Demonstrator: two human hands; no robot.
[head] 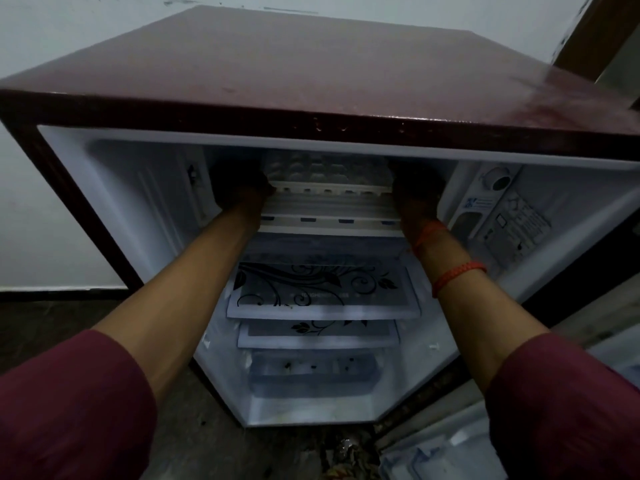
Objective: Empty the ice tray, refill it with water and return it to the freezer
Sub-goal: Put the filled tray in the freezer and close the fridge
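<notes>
Left hand (241, 186) and right hand (416, 189) reach forward, level, shadowed.

**Single head-worn view, close over an open fridge (138, 209)**
The wide-angle camera looks forward and steeply down from just above. The fridge's dark red top (311, 64) bends across the upper half of the frame. Both forearms (194, 271) run in from the lower corners to the centre. There the left hand (239, 187) and right hand (417, 188) sit in the dim freezer compartment (327, 202). Floor (52, 317) shows at the lower left.
</notes>
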